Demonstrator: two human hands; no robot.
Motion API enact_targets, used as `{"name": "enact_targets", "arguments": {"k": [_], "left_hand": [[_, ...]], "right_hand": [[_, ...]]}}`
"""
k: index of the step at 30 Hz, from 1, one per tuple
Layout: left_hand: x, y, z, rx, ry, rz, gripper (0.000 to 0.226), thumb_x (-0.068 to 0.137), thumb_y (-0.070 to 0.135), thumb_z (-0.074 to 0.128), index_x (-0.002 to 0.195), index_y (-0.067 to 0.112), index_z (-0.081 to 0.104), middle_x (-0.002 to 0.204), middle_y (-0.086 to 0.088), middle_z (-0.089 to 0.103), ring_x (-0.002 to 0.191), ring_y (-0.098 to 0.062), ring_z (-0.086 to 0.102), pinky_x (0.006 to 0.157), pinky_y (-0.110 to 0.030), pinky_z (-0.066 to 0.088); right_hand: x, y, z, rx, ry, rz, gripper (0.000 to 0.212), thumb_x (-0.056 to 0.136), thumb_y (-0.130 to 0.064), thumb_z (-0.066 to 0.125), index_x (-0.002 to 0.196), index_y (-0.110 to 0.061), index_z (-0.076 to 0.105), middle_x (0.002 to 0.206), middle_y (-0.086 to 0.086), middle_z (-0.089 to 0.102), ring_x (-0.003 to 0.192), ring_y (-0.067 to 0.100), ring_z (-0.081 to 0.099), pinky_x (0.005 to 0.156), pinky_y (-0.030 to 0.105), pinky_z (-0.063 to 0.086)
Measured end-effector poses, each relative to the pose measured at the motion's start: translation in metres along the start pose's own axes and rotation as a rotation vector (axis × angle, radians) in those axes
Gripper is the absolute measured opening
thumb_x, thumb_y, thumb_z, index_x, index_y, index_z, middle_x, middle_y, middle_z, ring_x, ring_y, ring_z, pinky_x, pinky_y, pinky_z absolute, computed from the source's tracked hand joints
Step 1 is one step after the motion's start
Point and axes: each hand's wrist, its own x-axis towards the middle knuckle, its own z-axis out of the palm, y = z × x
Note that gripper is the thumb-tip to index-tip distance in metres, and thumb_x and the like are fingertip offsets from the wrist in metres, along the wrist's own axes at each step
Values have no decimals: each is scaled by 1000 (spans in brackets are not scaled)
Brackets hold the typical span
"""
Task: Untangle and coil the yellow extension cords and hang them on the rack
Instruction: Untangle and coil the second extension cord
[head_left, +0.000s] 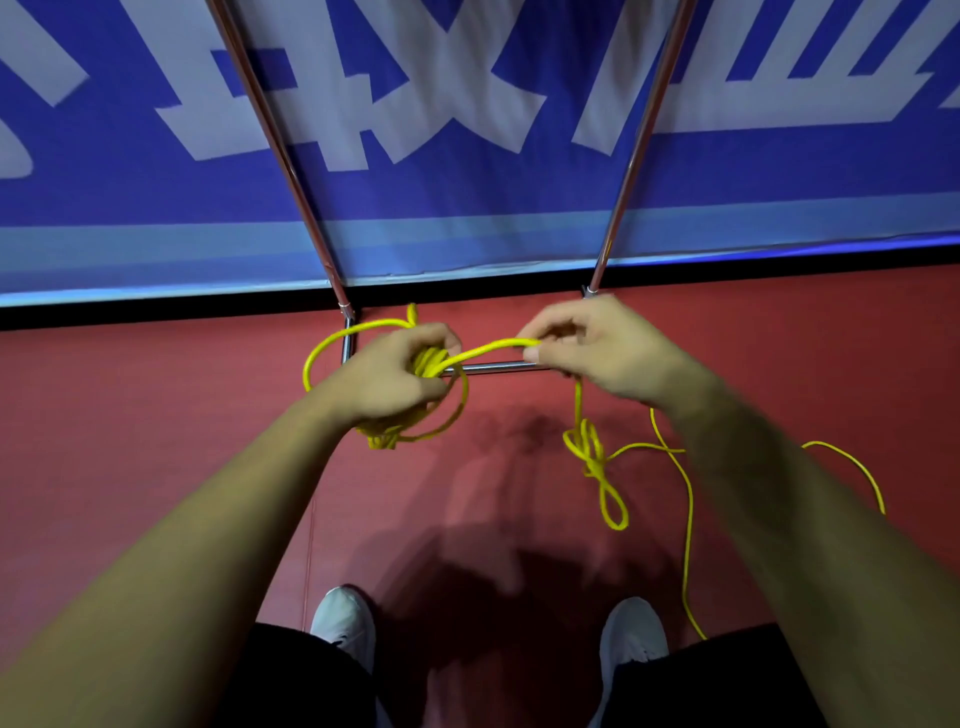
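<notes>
The coiled yellow extension cord (429, 361) is clenched in the left hand (395, 379). Its light, limp strand is pinched by the right hand (602, 348). The knot (589, 452) below those fingers (550, 325) likely needs loosening.

The extension cord (488, 349) is bright yellow. The rack (504, 367) is shiny silver. Behind the rack, the banner (467, 187) is blue with large pale lettering and a light-blue bottom band. Under the rack, the floor (156, 405) is red.
</notes>
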Motion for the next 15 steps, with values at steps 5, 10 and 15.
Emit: {"name": "enact_targets", "arguments": {"k": [5,10,15], "left_hand": [[-7,12,14,-365,-245,34,63,65,1,52,125,19,55,87,-19,58,64,-20,57,57,-28,48],[-10,21,17,-795,-379,99,88,67,-11,43,146,28,40,81,-25,50,56,-25,43,59,-44,40],[-4,23,9,-985,-353,155,68,61,-10,40,125,7,56,75,-21,49,47,-21,44,50,-26,39]], "right_hand": [[5,-8,0,83,231,-32,7,81,-1,75,87,-2,72,65,3,61,50,-2,48,52,11,36],[5,2,-6,93,332,32,19,78,-9,81,83,4,69,58,4,61,37,0,41,37,13,29],[13,26,-6,76,263,63,6,84,-7,74,83,-6,68,60,-2,64,48,-1,49,50,17,38]]}}
